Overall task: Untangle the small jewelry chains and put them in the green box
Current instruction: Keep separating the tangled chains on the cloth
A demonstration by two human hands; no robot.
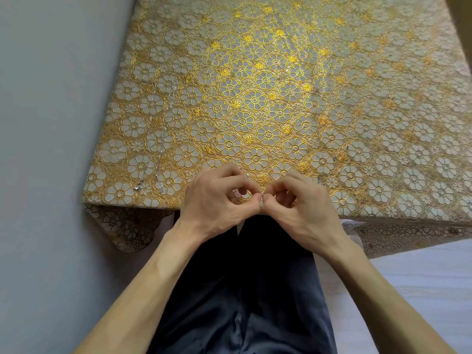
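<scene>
Pinching a thin silver chain [260, 196] with our left hand [217, 200] and right hand [300, 209], both grips closed on it | over gold flower-patterned table [255, 98] | other silver chains [160, 152] lie left

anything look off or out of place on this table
Nothing is spilled or broken. Some loose chains lie stretched out close to the table's left edge. The left hand and right hand pinch a fine chain whose glints trail off to the right. The green box is not in view.
</scene>
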